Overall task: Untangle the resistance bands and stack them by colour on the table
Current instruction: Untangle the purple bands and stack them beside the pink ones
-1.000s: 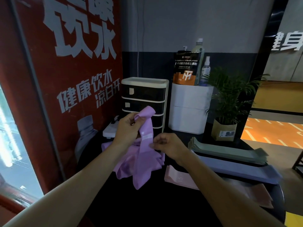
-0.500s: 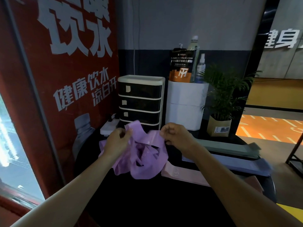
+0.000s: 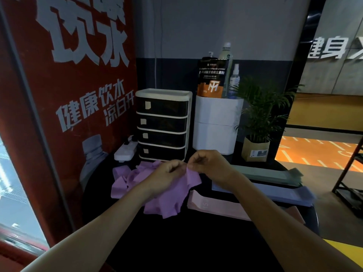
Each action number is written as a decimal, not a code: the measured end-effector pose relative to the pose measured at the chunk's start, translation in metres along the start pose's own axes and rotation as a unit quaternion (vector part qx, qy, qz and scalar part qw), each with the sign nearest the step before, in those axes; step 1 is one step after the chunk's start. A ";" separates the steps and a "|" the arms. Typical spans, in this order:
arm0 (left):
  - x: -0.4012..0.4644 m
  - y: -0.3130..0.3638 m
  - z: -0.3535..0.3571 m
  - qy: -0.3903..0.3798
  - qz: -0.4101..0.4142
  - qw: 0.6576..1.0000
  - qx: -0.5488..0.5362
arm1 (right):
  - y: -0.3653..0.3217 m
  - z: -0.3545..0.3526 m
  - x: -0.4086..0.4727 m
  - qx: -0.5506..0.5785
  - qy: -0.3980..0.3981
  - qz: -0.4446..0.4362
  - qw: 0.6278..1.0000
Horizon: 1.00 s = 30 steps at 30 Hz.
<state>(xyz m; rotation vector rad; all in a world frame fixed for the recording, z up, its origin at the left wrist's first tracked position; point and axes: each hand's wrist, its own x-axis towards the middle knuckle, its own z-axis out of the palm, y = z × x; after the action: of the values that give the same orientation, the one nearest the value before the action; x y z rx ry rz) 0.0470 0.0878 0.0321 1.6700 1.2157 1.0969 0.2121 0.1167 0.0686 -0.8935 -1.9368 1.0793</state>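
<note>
Hands have closed in since a second ago: left hand [image 3: 167, 174] and right hand [image 3: 209, 165] both pinch one edge of the purple bands [image 3: 169, 199], now lowered onto the table [image 3: 196, 242] left of the pink stack [image 3: 214, 208], so untangling likely continues.

1. Left: red wall panel [image 3: 64, 99] with large pale printed characters and a bottle graphic; a window strip [image 3: 11, 193] at far left lets in daylight.
2. Rear: wall [image 3: 216, 26] pale grey above, dark band below. Dim light overall.
3. Round black table [image 3: 196, 242]. At its back: four-drawer unit [image 3: 163, 124], white with dark fronts; white power strip [image 3: 125, 150] to its left; white cylindrical container [image 3: 216, 124] to its right; potted plant [image 3: 257, 124].
4. Right: orange floor [image 3: 318, 154] with pale markings; dark metal rack [image 3: 351, 183] at the edge.
</note>
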 end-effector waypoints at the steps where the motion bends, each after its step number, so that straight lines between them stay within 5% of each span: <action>1: 0.000 0.001 0.004 -0.008 0.001 1.000 0.000 | 0.001 -0.003 -0.002 -0.002 0.009 0.002 1.000; 7: 0.000 0.006 0.025 -0.013 -0.002 0.998 -0.058 | 0.012 -0.015 -0.012 0.005 0.057 0.030 0.998; 20: 0.004 0.004 0.042 -0.012 0.072 0.996 0.046 | 0.022 -0.024 -0.031 -0.004 0.081 0.156 0.985; 26: 0.004 -0.011 0.045 -0.081 -0.013 0.993 0.079 | 0.016 -0.032 -0.035 -0.006 0.183 0.115 0.976; 30: 0.000 -0.020 0.037 -0.086 -0.009 0.974 0.210 | 0.021 -0.050 -0.046 -0.001 0.254 0.138 0.957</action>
<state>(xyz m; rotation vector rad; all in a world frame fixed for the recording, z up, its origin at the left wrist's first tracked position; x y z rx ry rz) 0.0763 0.0890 0.0013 2.0160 1.4141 0.6940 0.2816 0.1064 0.0568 -1.3240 -1.4147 0.8864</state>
